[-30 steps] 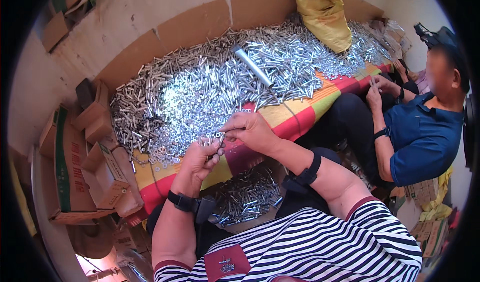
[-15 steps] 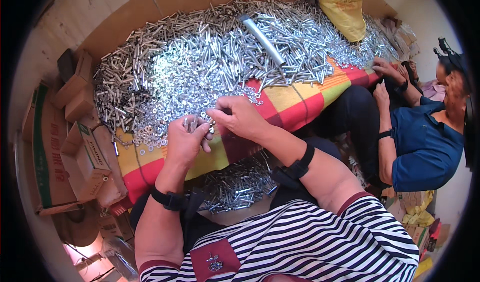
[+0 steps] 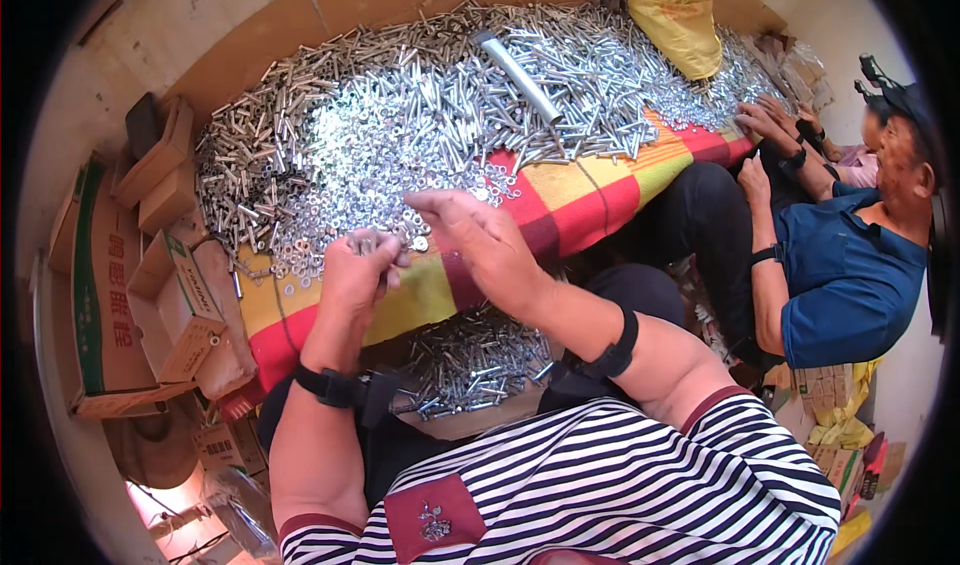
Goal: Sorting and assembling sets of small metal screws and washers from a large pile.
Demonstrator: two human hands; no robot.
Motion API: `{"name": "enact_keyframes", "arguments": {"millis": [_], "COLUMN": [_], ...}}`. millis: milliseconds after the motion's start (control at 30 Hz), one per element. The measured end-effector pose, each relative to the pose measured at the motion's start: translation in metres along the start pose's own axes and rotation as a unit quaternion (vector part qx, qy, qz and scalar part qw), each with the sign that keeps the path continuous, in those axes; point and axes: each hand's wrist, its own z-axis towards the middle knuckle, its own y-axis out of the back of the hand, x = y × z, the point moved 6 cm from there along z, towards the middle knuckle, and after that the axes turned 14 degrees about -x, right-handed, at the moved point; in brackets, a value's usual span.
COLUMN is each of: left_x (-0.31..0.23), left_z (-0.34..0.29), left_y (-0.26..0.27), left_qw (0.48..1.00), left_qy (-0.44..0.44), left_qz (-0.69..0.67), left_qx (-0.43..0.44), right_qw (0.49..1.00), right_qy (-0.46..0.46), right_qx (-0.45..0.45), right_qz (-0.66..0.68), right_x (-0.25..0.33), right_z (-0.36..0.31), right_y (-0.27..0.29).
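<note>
My left hand (image 3: 357,268) is closed, thumb pressed over the fingers, on a few small shiny metal fasteners; their exact kind is partly hidden. Close to its right, my right hand (image 3: 480,243) has its fingers stretched out and appears to hold nothing. Between and just beyond the hands, loose washers and nuts (image 3: 345,190) spread over a checked red and yellow cloth (image 3: 590,195). A large heap of metal bolts and sleeves (image 3: 440,95) rises behind them. Below the cloth, between my knees, lies a pile of bolts with fittings (image 3: 475,365).
A grey metal channel (image 3: 518,77) rests on the heap, near a yellow sack (image 3: 685,20). Cardboard boxes (image 3: 120,305) stand at the left. At the right, a co-worker in a blue shirt (image 3: 850,275) sits by the heap with hands near it; another person is partly visible behind.
My right hand has moved slightly away from the left, and its fingers have straightened from a pinch. My left hand has shifted a little left, still closed.
</note>
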Motion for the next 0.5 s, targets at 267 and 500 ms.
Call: {"name": "enact_keyframes", "arguments": {"millis": [267,500], "left_x": [0.024,0.015], "left_z": [-0.023,0.015], "left_y": [-0.016,-0.026], "left_qw": [0.955,0.950], "left_qy": [0.007,-0.111], "left_qz": [0.243,0.288], "left_qx": [0.171,0.049], "right_qw": [0.783,0.706], "right_qy": [0.219,0.217], "right_qx": [0.045,0.058], "right_qz": [-0.581,-0.672], "right_x": [-0.038,-0.041], "right_z": [0.042,0.040], "right_y": [0.020,0.019]}}
